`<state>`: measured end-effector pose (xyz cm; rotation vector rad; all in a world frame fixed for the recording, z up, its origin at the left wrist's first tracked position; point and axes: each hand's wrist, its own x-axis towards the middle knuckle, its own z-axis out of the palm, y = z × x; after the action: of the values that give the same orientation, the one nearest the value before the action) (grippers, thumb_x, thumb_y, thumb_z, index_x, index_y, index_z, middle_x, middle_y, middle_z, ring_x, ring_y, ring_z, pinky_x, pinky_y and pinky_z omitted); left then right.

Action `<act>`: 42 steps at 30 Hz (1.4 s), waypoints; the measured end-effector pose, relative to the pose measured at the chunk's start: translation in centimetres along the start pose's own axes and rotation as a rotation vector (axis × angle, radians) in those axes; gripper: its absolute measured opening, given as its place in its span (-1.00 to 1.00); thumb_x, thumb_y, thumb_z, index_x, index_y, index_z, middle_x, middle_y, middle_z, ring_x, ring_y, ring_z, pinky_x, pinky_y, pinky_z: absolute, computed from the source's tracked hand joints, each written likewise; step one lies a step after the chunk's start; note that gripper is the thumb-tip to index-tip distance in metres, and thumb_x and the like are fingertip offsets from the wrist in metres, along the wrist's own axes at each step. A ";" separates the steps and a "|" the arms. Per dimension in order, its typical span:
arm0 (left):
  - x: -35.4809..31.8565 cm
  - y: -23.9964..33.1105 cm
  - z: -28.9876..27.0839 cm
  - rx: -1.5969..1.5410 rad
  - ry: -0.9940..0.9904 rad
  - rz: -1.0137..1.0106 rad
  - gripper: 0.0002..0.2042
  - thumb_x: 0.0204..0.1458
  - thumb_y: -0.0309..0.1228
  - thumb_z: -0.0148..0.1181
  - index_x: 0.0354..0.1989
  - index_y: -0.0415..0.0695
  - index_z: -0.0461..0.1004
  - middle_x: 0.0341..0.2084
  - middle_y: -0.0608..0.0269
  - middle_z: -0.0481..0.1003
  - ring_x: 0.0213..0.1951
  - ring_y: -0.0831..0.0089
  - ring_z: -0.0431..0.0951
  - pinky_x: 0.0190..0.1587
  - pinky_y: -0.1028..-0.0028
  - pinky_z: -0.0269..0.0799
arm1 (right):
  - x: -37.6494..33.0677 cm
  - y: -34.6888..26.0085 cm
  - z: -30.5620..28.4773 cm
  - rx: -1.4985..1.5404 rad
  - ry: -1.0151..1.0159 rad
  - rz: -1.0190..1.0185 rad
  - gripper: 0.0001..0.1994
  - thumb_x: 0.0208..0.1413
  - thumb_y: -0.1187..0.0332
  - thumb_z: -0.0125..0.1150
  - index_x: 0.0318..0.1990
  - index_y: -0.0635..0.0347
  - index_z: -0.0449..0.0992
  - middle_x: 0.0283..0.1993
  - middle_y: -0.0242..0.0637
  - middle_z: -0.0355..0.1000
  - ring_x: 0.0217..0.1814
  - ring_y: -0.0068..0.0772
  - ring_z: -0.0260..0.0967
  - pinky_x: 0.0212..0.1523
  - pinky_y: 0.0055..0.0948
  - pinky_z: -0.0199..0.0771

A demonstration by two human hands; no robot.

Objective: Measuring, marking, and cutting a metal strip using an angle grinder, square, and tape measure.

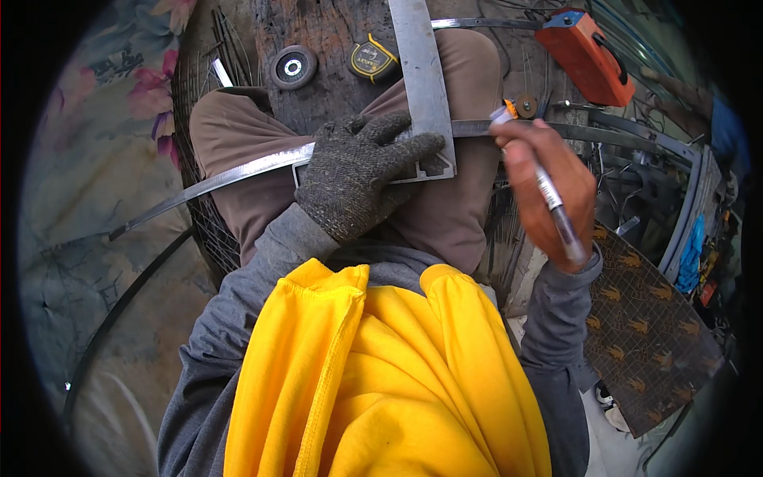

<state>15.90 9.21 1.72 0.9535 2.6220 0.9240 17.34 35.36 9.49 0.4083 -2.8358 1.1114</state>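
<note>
My left hand (pixel 350 175), in a dark grey knit glove, grips the corner of a metal square (pixel 421 71) over my lap. Its wide blade points away from me. Under the hand and square runs a metal strip (pixel 238 168), lying across my thighs; the glove hides its middle. My bare right hand (pixel 552 179) is closed around a pen (pixel 559 211) with a clear barrel and white label. It is held to the right of the square, apart from it, near the strip's right part. The pen's far end is partly hidden by the fingers.
Beyond my lap, a worn wooden board (pixel 318 24) carries a grinding disc (pixel 293 67) and a yellow-black tape measure (pixel 373 60). An orange-red case (pixel 584 56) stands at far right. Curved metal strips and a patterned brown sheet (pixel 644 326) lie on the right; flowered cloth (pixel 87 199) covers the left.
</note>
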 end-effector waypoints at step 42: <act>1.0 0.2 -1.2 -0.330 -0.024 -0.056 -0.52 -0.01 -0.48 0.48 0.17 -0.04 0.62 0.21 -0.04 0.54 0.23 -0.11 0.56 0.29 0.09 0.49 | -2.8 10.2 -0.1 -0.636 0.078 0.014 -0.57 0.03 0.40 0.51 0.08 -0.02 0.52 0.06 -0.43 0.60 0.31 -0.16 0.46 0.43 0.10 0.25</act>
<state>14.78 9.40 2.84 0.7959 2.3600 1.2698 17.24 43.23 2.42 0.2801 -2.9084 0.1767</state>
